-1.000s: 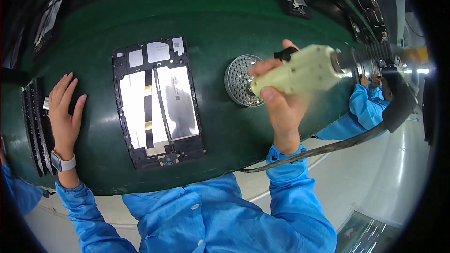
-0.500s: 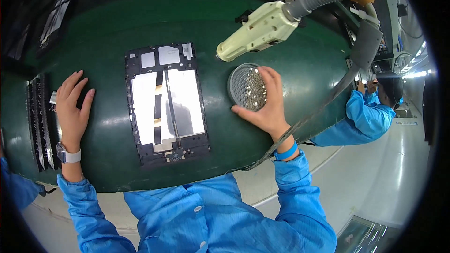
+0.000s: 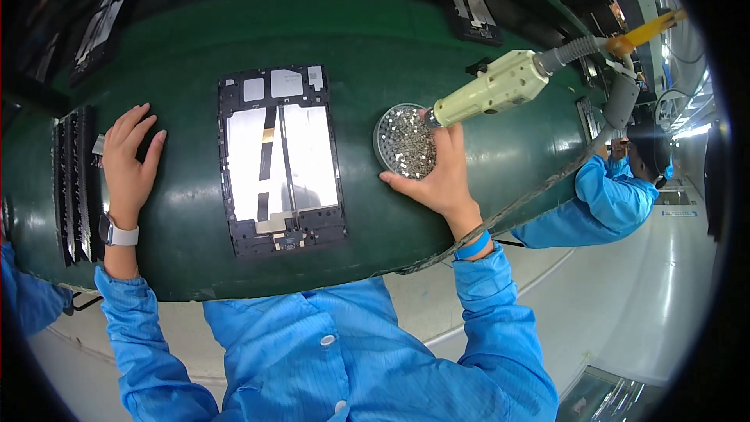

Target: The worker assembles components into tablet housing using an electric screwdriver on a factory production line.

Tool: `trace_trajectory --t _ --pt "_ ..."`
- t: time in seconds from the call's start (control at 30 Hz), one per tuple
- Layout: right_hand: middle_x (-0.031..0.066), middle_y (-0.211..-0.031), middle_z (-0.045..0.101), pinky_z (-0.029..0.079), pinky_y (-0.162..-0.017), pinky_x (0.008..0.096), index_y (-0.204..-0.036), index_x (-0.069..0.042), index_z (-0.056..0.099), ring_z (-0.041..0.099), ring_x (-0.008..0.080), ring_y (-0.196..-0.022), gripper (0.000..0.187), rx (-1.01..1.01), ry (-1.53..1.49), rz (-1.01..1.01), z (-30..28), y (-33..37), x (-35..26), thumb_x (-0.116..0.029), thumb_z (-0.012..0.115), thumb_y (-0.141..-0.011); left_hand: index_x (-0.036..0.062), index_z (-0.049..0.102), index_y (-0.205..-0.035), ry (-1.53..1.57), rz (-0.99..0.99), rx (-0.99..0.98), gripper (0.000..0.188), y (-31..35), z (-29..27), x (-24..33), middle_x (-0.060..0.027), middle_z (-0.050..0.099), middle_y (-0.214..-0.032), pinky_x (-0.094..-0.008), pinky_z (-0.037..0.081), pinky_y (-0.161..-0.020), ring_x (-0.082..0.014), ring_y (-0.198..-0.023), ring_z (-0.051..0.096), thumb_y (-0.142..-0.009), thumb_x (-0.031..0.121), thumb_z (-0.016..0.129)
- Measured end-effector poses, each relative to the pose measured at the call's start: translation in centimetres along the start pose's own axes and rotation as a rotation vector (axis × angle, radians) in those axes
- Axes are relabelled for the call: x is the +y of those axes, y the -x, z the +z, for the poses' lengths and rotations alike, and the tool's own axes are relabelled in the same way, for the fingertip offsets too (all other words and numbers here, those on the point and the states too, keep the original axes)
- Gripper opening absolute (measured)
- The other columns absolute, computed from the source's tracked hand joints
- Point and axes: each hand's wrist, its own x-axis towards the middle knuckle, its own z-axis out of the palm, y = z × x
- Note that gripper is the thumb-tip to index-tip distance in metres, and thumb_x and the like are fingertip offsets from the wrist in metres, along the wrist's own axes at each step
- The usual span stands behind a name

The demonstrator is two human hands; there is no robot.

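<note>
My right hand [image 3: 449, 182] is closed round the right side of a round clear dish [image 3: 377, 137], thumb at its near edge. Small shiny metal pieces [image 3: 408, 144], apparently screws, cover the dish's bottom. Just above my right fingertips hangs a pale yellow-green electric screwdriver [image 3: 500, 87], its tip by the dish's rim. A tablet's inner frame [image 3: 316, 164] with a silvery panel and dark ribbon cables lies flat between my hands. My left hand [image 3: 129, 168] rests on the table with fingers apart, beside a small silvery object [image 3: 98, 144] partly hidden behind it.
Long dark strips [image 3: 74, 195] stand in a row at the left on the green table [image 3: 359, 39]. More tablet frames lie at the back left [image 3: 101, 27] and back right [image 3: 466, 4]. The screwdriver's cable [image 3: 531, 187] sags past my right wrist. A person in blue [image 3: 601, 195] sits farther right.
The metal pieces have spread from the dish's right side across its bottom. In the picture, the screwdriver has shifted right, and the tablet frame sits slightly higher.
</note>
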Motion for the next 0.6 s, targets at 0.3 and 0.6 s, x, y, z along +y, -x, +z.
trace_trajectory --t 0.3,0.6 --pt "0.0203 -0.130 0.044 0.044 -0.100 0.0458 -0.132 -0.005 0.052 0.047 0.0391 -0.120 0.091 -0.004 0.013 0.004 -0.15 0.08 0.02 -0.036 0.092 -0.057 0.0030 0.068 -0.112 0.008 -0.014 -0.044 0.026 0.20 -0.11 -0.24 -0.0104 0.063 -0.131 -0.0396 0.042 -0.105 -0.0303 -0.123 0.057 -0.088 0.013 0.069" --pt "0.0243 -0.137 0.045 0.037 -0.106 0.0525 -0.135 -0.005 0.051 0.045 0.0427 -0.127 0.090 -0.052 0.012 -0.020 -0.04 -0.39 -0.38 -0.035 0.089 -0.059 0.0018 0.068 -0.112 0.001 -0.005 -0.050 0.025 0.00 -0.18 -0.33 -0.0107 0.063 -0.131 -0.0399 0.041 -0.105 -0.0303 -0.123 0.056 -0.088 0.012 0.068"
